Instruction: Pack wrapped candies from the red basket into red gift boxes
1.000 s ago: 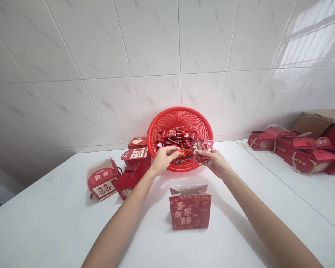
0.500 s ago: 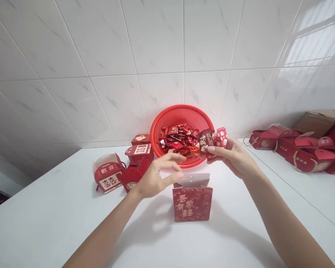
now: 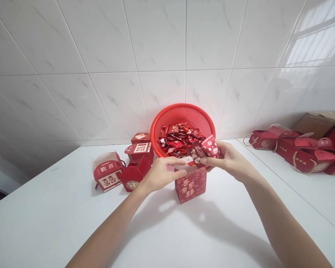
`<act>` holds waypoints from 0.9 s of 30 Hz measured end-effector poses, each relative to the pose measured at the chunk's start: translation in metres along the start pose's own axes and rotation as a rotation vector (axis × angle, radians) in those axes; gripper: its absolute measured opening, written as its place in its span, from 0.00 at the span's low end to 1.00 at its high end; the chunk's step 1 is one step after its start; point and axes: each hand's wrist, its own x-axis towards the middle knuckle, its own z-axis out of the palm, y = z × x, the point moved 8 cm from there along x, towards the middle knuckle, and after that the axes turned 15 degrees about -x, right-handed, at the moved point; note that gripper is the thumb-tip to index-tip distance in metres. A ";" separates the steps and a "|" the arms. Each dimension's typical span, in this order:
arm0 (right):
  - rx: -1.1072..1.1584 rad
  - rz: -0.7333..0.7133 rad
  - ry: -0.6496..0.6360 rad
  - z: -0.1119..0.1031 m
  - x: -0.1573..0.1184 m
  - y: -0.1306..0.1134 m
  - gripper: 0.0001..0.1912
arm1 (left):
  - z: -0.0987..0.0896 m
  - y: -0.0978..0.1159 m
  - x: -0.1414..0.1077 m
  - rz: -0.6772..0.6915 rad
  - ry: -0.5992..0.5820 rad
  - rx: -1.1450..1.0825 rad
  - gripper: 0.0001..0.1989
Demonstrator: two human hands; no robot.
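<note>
A red paper gift box (image 3: pixel 191 186) with pale gold characters stands on the white table, its top open and its body turned at a slight angle. At its upper left edge is my left hand (image 3: pixel 163 173), thumb on the near side and fingers over the opening, closed on the box's rim. My right hand (image 3: pixel 230 160) pinches several red wrapped candies (image 3: pixel 203 149) just above the box's right side. Behind them a red plastic basket (image 3: pixel 181 108) leans against the wall, with many wrapped candies (image 3: pixel 175 139) inside. The inside of the box is mostly hidden by my hands.
Several red gift boxes (image 3: pixel 108 171) stand close together left of the basket. More red boxes with rope handles (image 3: pixel 304 154) are at the far right, beside a brown cardboard box (image 3: pixel 315 124). A tiled wall (image 3: pixel 114 100) runs along the table's back edge.
My left hand has come right onto the box's rim. The box has turned and shifted away from me. My right hand has brought the candies left and down, over the box.
</note>
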 end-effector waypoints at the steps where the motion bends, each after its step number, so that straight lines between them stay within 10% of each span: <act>1: -0.008 -0.001 0.003 0.000 0.001 0.001 0.16 | 0.000 -0.001 0.000 -0.010 -0.005 0.000 0.16; 27: -0.364 -0.111 0.111 -0.002 0.012 0.007 0.08 | 0.004 -0.016 0.005 -0.175 -0.152 -0.139 0.31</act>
